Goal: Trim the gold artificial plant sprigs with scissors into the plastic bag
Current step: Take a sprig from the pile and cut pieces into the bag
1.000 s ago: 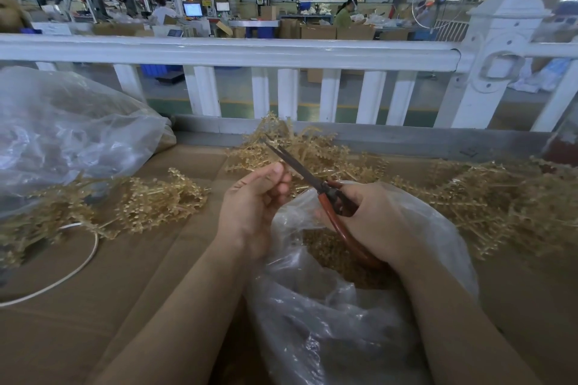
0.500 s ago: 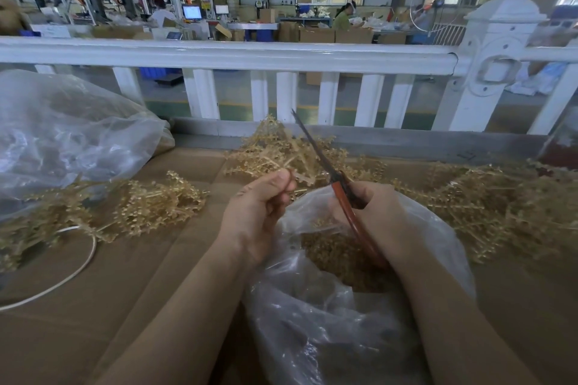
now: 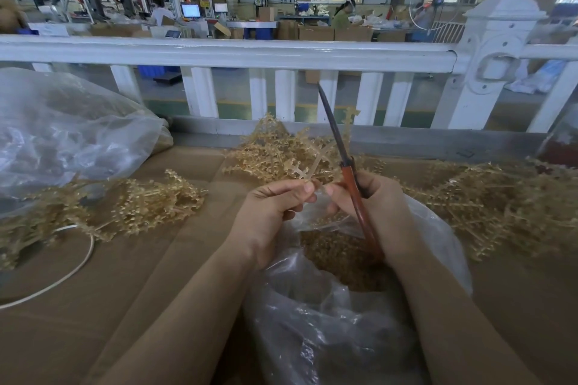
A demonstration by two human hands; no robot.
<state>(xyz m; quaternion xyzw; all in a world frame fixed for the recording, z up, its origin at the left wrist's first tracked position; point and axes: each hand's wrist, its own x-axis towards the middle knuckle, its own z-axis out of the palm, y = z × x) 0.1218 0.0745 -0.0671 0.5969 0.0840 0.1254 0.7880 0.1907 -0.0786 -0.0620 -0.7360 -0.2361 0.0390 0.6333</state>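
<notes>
1. Since the earlier frame your scissors (image 3: 339,147) have swung upright, blades closed, and both hands have met at a sprig (image 3: 316,162).
2. Your left hand (image 3: 272,212) pinches its stem; your right hand (image 3: 372,206) grips the scissors' handles, fingertips touching the sprig.
3. You're between cuts: next, open the blades over the bag (image 3: 328,306) and snip.
4. Loose piles (image 3: 488,206) crowd the worktop (image 3: 93,306); a cord (image 3: 81,262) lies left.

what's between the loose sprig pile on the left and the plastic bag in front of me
In the head view, the left hand and forearm cross that stretch, over bare brown cardboard. Nothing else lies between the left sprig pile and the plastic bag.
</notes>
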